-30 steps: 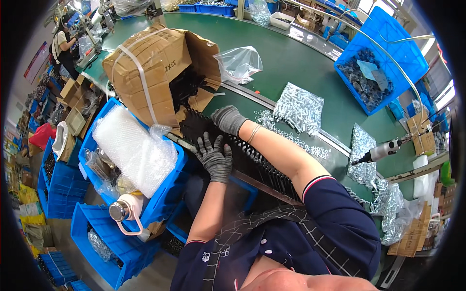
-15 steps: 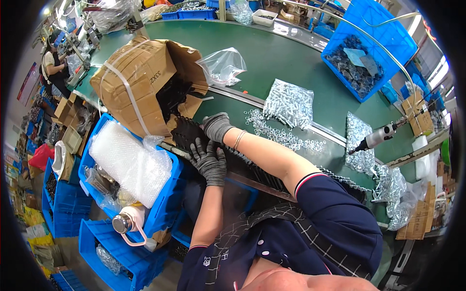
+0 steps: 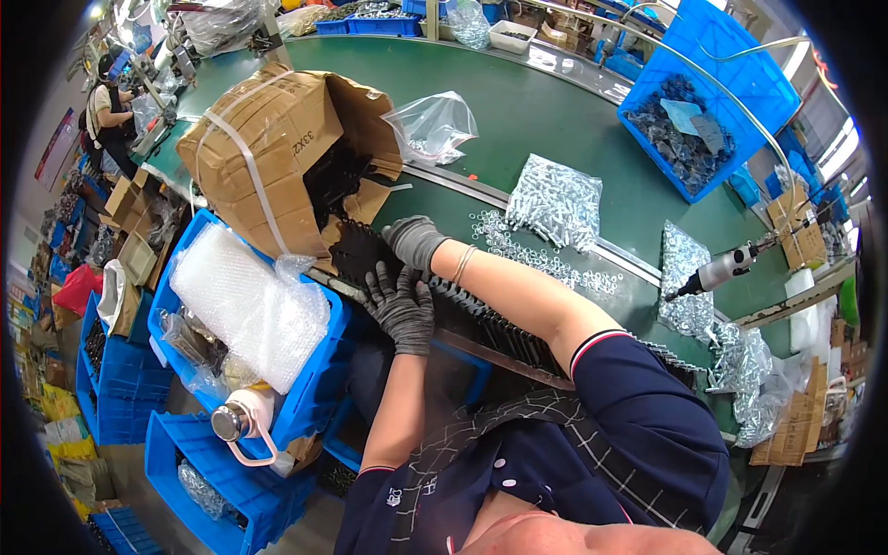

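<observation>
A long row of black toothed parts [image 3: 504, 335] runs along the near edge of the green bench, tightly lined up. Dark grey knit gloves cover both hands. My left hand [image 3: 402, 310] lies open with fingers spread against the near side of the row's left end. Across from it, my right hand [image 3: 414, 242] curls over the far side of the same black parts, fingers together and bent down; its fingertips are hidden. More black parts [image 3: 333, 190] fill the open mouth of a tilted cardboard box [image 3: 245, 153] just left of my hands.
Loose metal nuts [image 3: 546, 262] and a bag of silver bolts [image 3: 555, 199] lie beyond my right arm. A power screwdriver [image 3: 717, 271] hangs at the right. A blue bin [image 3: 338, 324] with bubble wrap and a bottle [image 3: 248, 418] stands at left. Another person [image 3: 111, 116] works far left.
The whole view has shifted slightly. Both hands stay at the left end of the black row, with only a slight movement of the right hand's fingers.
</observation>
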### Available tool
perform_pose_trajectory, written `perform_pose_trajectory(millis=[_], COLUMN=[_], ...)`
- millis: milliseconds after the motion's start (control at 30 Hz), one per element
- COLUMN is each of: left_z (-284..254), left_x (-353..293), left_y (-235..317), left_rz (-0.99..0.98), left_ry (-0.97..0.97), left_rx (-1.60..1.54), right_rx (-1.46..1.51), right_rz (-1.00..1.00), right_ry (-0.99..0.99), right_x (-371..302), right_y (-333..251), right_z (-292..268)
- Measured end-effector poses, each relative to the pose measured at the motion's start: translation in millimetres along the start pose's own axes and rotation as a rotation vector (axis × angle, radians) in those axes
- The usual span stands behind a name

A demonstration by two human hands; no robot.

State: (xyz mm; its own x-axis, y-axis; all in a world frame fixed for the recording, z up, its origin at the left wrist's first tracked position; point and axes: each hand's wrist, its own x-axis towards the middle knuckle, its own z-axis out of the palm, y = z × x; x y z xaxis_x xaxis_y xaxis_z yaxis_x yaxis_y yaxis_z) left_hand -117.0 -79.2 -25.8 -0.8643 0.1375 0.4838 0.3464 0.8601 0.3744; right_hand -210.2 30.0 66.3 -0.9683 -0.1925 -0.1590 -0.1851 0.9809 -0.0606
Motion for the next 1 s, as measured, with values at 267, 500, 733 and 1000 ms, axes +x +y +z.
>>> perform_pose_trajectory(millis=[267,500,733,1000], left_z=[0,-1,-2,-3], left_x=[1,3,3,1], left_y=[0,0,1,1], left_rz=[-0.009,0.007,-0.014,-0.014], left_ry=[0.013,0.027,-0.005,-0.020], left_rx=[-0.003,-0.058,-0.021,-0.011], right_rx=[-0.053,-0.116,-0.074,-0.058], right_rz=[-0.087,-0.129,-0.090,0.035], right_ry=[0.094,0.134,0.195,0.164], right_x=[-2,3,0,-3], right_y=[8,8,7,2], right_z=[-4,10,10,17])
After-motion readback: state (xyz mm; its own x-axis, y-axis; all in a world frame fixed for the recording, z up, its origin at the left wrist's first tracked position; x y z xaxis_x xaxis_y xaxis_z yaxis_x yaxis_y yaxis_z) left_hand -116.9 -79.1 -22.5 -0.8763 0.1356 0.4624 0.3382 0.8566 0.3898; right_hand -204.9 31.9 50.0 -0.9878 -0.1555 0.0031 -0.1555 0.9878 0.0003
